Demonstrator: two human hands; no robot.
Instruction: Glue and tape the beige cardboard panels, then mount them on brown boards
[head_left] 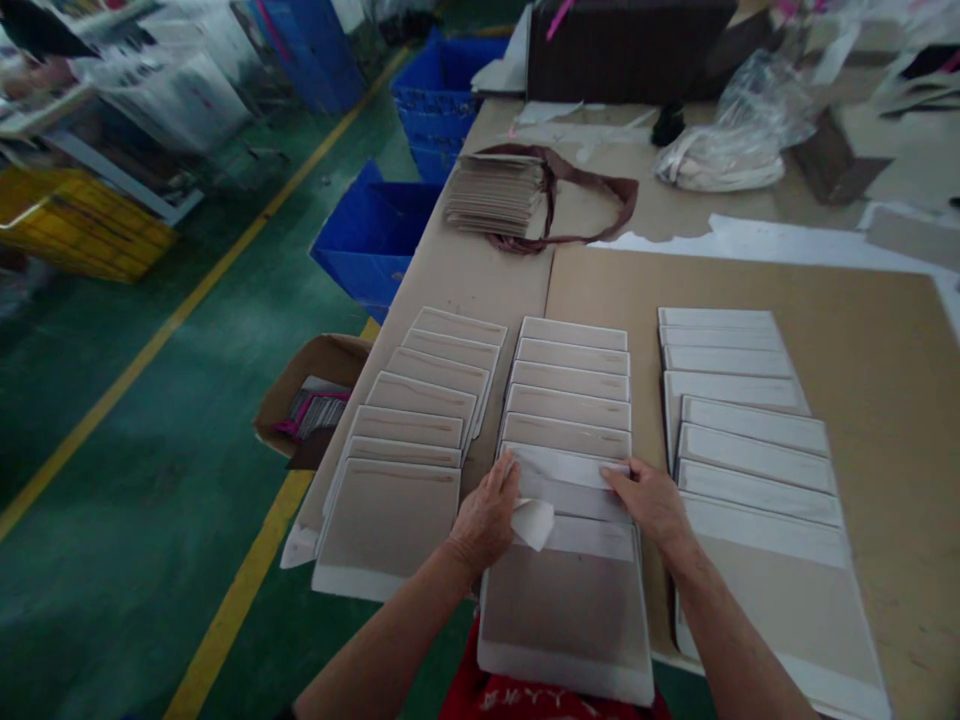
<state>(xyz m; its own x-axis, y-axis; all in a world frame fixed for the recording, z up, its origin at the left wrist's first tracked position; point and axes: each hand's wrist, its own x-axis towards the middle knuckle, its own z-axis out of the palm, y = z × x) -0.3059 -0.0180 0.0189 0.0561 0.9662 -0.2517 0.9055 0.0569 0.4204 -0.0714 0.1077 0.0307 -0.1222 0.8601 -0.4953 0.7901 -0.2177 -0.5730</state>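
Flat beige panels with white borders lie overlapped in a middle column (566,600) in front of me. Across one of them runs a pale white strip (559,468). My left hand (486,515) is closed at the strip's left end, and a small folded white scrap (534,522), paper or cloth, sticks out from under its palm. At the right end, the thumb and forefinger of my right hand (654,503) pinch together on the strip's edge. A left column of similar panels (397,510) shows thin brown lines near the top edges. The right column (780,590) has white top bands.
A pile of beige pieces (495,195) with a brown strap (626,200) lies farther back on the table (892,400). Clear plastic bags (765,110) sit beyond. Blue bins (375,230) and a cardboard box (289,370) stand along the table's left side.
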